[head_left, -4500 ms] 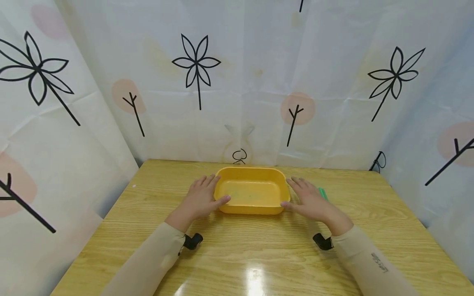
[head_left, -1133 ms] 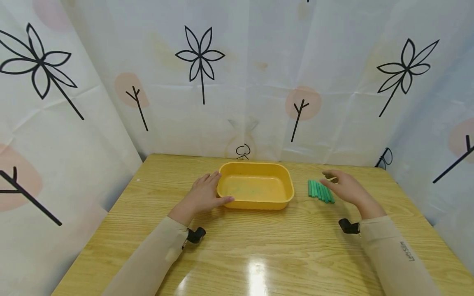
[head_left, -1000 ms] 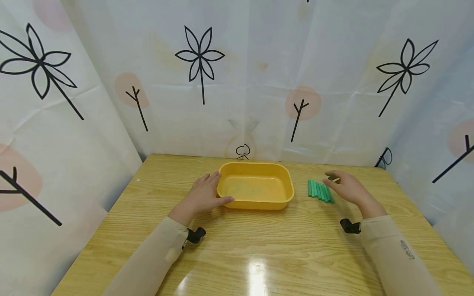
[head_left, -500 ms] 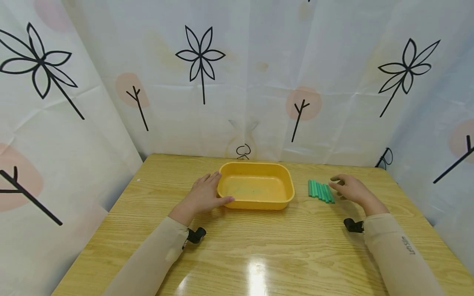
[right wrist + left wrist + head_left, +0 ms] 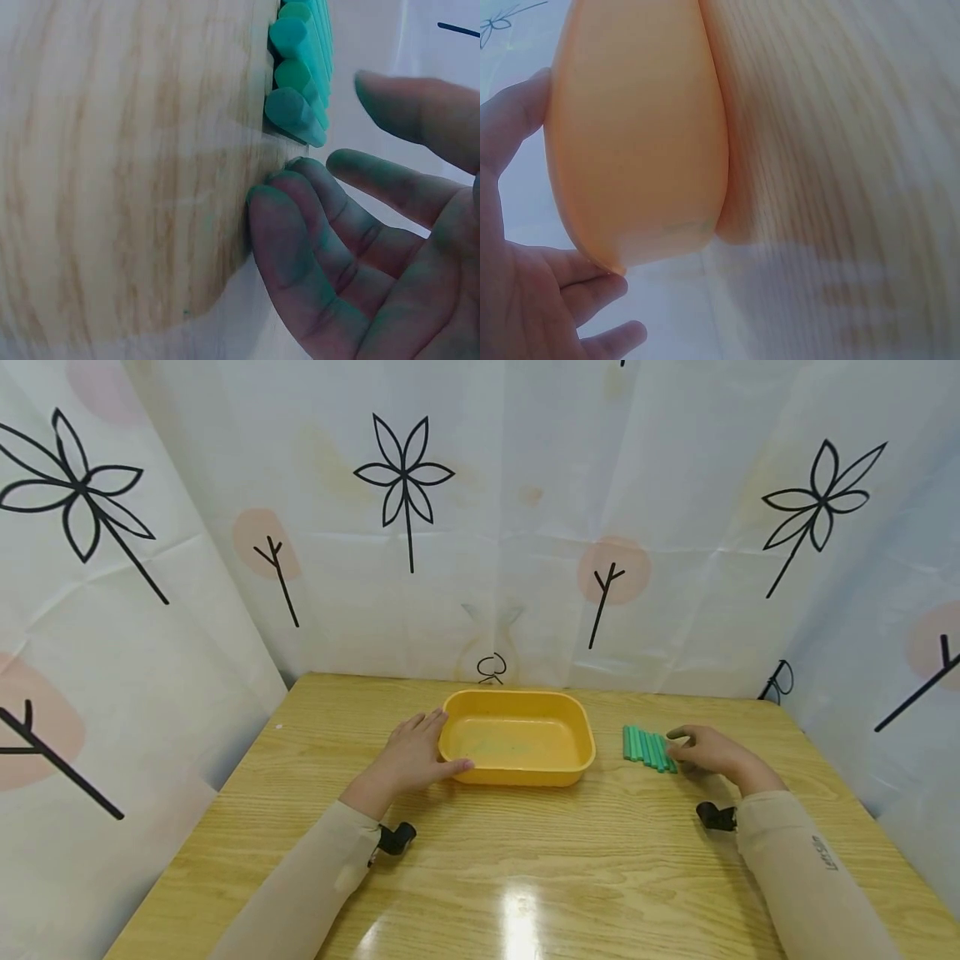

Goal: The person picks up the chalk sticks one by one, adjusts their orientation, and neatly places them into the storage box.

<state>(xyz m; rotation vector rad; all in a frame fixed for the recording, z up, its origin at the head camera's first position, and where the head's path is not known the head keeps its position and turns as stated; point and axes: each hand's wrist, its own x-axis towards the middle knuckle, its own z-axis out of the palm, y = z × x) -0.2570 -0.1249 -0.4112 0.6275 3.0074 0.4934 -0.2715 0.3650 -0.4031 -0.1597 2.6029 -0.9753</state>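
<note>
Around the yellow, round-cornered plastic tub (image 5: 517, 777), a hand could pass at 6 o'clock over wood-grain table (image 5: 517, 843). The left hand (image 5: 409, 758) blocks 9 o'clock; beyond a gap, slim green sticks (image 5: 645, 749) and the right hand (image 5: 711, 752) block 3 o'clock; a white patterned curtain (image 5: 487, 560) closes 12 o'clock.

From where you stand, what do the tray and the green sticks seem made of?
Tray: probably plastic, smooth with slight sheen, seemingly moulded in one rounded piece.
Sticks: perhaps chalk, dull and matt; green smudges on the right hand suggest powder.
</note>
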